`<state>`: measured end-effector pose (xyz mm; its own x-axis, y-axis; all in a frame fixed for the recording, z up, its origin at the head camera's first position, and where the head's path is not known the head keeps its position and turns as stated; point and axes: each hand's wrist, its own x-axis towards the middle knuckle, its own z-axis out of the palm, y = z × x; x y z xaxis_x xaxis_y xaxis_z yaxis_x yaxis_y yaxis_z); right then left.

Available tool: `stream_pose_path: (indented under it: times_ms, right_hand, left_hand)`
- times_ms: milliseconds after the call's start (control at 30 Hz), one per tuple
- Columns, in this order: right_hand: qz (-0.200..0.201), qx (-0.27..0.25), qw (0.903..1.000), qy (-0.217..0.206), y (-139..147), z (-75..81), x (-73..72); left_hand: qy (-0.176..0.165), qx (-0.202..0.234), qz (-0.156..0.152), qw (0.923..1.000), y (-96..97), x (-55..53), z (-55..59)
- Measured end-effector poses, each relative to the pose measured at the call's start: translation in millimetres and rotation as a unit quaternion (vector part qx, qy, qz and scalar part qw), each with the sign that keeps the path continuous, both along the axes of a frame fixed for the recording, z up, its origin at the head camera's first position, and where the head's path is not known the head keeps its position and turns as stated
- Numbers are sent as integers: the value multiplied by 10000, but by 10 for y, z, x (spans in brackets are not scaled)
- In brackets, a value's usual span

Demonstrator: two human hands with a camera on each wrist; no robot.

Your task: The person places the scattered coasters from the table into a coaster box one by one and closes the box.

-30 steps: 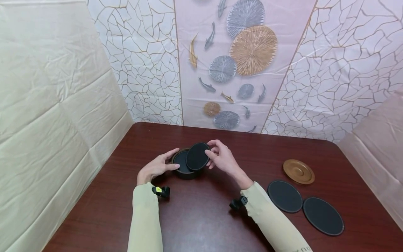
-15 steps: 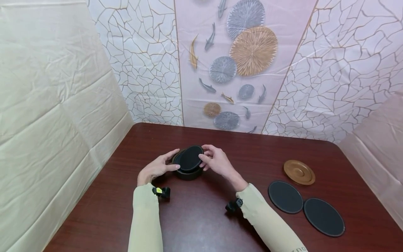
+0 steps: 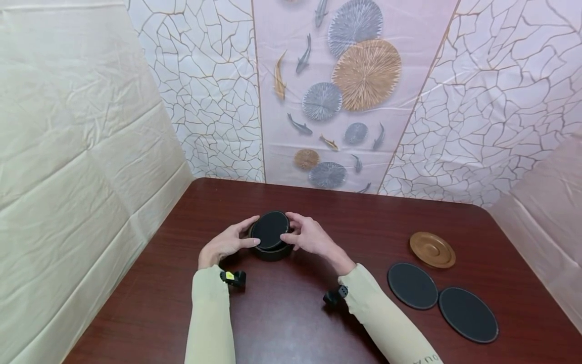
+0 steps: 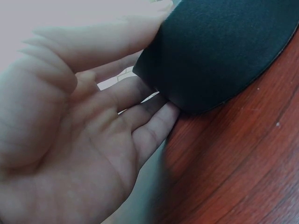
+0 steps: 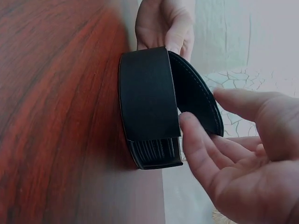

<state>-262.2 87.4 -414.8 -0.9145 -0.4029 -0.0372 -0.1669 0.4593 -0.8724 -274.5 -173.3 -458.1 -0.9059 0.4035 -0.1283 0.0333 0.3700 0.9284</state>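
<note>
A round black coaster (image 3: 270, 228) tilts over a short round black coaster holder (image 3: 271, 254) on the table. My right hand (image 3: 309, 235) pinches the coaster's right edge between thumb and fingers. On the holder's left side, my left hand (image 3: 229, 240) grips the wall, thumb in front and fingers behind. The left wrist view has the holder's dark curved side (image 4: 224, 51) against those fingers. In the right wrist view, a stack of thin coasters (image 5: 156, 151) shows through a gap in the holder's wall, and the raised coaster (image 5: 198, 93) leans away from the rim.
To the right lie two flat black coasters (image 3: 412, 285), edge to edge. Just behind them is a round brown dish (image 3: 432, 249) with a ringed centre. The dark red wooden table (image 3: 282, 323) ends at patterned cloth (image 3: 323, 126) behind and plain cloth at both sides.
My right hand has moved left, bringing the coaster from the holder's right side to over its opening. The left hand and the holder have stayed in place.
</note>
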Motion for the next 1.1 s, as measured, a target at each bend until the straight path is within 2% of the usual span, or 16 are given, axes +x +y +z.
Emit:
stream_pose_path:
  times_ms: [133, 233, 500, 867, 1100]
  right_hand:
    - [103, 298, 9995, 19, 2, 13, 3]
    - [-7, 516, 9986, 152, -3, 7, 5]
    - [-458, 1328, 9848, 1018, -12, 18, 11]
    - [-337, 818, 9929, 800, 120, 76, 1]
    - [-248, 725, 9932, 872, 216, 141, 53]
  left_hand:
    - [-11, 22, 6, 10000, 1, 7, 8]
    - [-8, 21, 8, 10000, 1, 9, 9]
    - [31, -57, -15, 10000, -6, 13, -6]
    - [26, -78, -9, 10000, 7, 8, 2]
    - [1, 21, -4, 10000, 4, 20, 11]
